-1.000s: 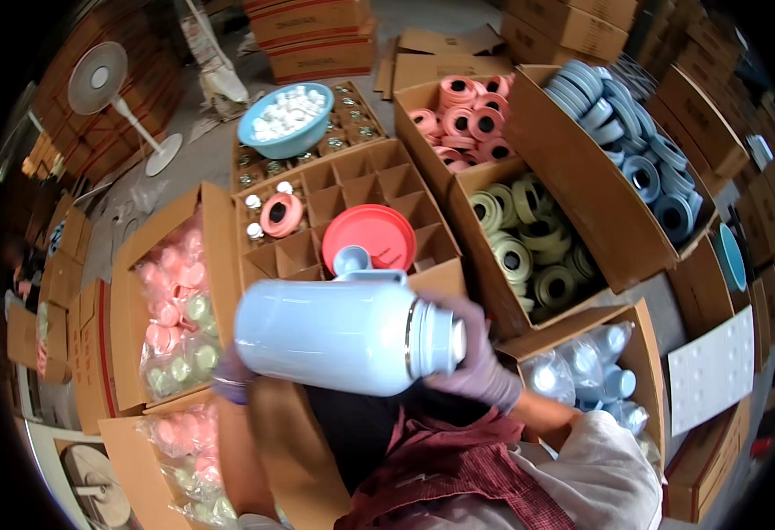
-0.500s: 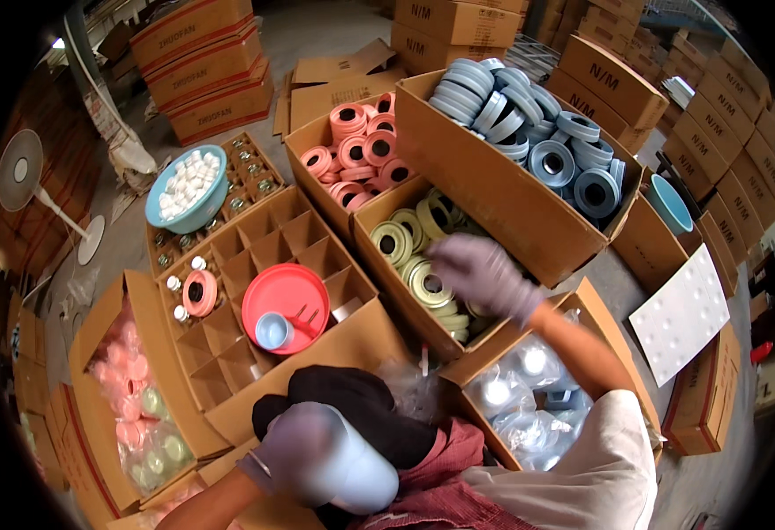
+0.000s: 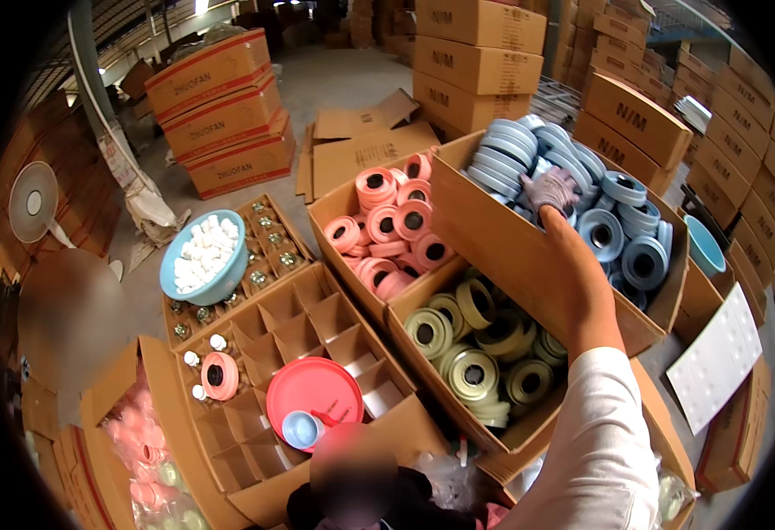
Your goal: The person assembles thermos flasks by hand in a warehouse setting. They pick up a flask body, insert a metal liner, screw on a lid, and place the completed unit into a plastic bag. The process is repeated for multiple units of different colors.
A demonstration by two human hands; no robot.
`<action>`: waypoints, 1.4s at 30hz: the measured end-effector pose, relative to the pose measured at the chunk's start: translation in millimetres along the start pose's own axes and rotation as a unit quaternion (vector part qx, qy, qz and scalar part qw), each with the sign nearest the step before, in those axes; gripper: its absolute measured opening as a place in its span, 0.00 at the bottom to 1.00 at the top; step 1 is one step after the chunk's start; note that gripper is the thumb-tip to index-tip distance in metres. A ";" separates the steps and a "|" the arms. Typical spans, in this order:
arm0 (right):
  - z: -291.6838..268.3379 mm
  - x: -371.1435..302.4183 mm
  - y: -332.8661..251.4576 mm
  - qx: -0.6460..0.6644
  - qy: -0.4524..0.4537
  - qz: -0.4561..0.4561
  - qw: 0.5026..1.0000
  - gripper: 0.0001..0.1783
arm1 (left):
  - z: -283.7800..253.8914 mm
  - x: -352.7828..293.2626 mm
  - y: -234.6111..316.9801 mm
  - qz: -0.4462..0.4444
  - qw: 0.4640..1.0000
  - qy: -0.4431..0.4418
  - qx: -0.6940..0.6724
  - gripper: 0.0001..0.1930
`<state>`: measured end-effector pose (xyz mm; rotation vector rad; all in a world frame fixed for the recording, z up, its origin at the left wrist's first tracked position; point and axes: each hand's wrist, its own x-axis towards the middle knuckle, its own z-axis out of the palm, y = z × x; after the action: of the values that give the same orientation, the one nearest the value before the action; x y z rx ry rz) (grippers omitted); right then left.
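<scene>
My right hand (image 3: 548, 191), in a greyish-purple glove, reaches into a tall carton (image 3: 529, 238) full of light blue ring-shaped lids (image 3: 601, 231). Its fingers look spread over the lids at the near left of the pile, touching them; no lid is lifted. My left hand is out of view. A red round tray (image 3: 334, 382) rests on a divided carton (image 3: 255, 336), and a light blue cup (image 3: 302, 429) sits on that tray. Among the dividers at the left are a pink lid (image 3: 219, 376) and several white-capped bottles (image 3: 218, 342).
Beside the blue lids stand cartons of pink lids (image 3: 381, 225) and pale green lids (image 3: 473, 374). A blue basin (image 3: 175, 274) of white caps rests on a carton of glass bottles (image 3: 274, 238). Bagged pink parts (image 3: 149, 433) fill a carton at left. Stacked cartons (image 3: 219, 115) stand behind.
My right hand has moved from the pale green lids up and right to the blue ones. My left hand and the pale blue cylindrical thing with it have left the view, which has tilted up.
</scene>
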<state>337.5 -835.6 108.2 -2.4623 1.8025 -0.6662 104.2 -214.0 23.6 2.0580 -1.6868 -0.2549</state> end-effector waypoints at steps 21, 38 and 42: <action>-145.4 -305.2 73.0 0.593 -0.476 -0.328 0.560 0.22 | -59.0 53.2 65.5 -0.191 0.688 0.373 -0.592 0.37; -216.2 -467.3 77.1 0.322 0.009 -0.853 0.411 0.33 | -70.8 -52.5 95.5 -0.320 0.664 0.433 -0.519 0.28; -222.8 -471.7 73.7 0.290 0.032 -0.884 0.364 0.34 | -56.3 -63.6 96.9 -0.168 0.652 0.403 -0.620 0.29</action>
<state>78.8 -377.6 137.8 -2.4375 -1.6961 -0.8598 28.6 -153.1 108.3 1.0234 -0.2596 -0.3756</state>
